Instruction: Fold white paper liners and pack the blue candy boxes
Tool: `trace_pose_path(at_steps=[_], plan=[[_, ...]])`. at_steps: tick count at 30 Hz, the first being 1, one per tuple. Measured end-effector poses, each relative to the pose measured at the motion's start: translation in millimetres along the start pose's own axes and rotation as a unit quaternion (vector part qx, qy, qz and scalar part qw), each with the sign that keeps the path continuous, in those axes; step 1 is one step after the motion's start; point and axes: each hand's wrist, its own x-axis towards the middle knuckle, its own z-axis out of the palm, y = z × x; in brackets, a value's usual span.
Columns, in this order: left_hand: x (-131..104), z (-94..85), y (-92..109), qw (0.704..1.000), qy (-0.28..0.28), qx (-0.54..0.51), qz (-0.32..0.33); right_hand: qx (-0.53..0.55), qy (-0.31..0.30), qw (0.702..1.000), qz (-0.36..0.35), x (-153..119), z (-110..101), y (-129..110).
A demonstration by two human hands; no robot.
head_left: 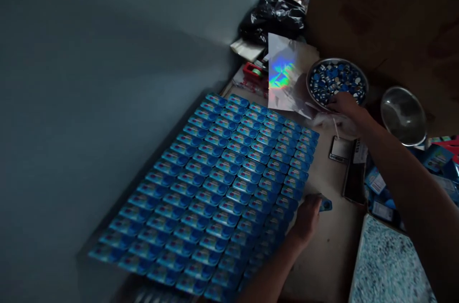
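My left hand (307, 217) is closed on a small blue printed card (325, 204) with a dark round spot, just right of the rows. Beside it, blue printed cards (229, 162) of the same colour lie in neat overlapping-looking rows. My right hand (343, 103) reaches over the near rim of a round metal bowl (366, 84). Its fingers are bent down among many small round blue, white and silvery pieces (335, 78); whatever they pinch is hidden.
A second metal bowl (403, 116) stands to the right. Shiny holographic sheet (281, 73), black plastic bag (272, 16) and red tape dispenser (253, 71) are at the back. A small scale-like device (340, 148), dark box (355, 174), blue packs (382, 193) and speckled board (389, 260) line the right side.
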Motion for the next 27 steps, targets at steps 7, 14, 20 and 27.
trace_pose_path(at_steps=[7,14,20,27], plan=[[4,-5.7,0,1.000,-0.004,0.006,-0.004,0.096,0.043,0.993,0.057,3,-13,5],[3,-7.9,4,0.999,-0.030,-0.010,-0.040,0.508,-0.022,0.860,0.047,-145,8,-1],[5,-3.1,4,0.998,-0.036,0.022,-0.055,0.616,-0.123,0.761,0.162,-309,86,-44],[8,-6.1,5,0.997,-0.029,0.052,-0.048,0.331,-0.009,0.933,0.138,-362,132,-57]])
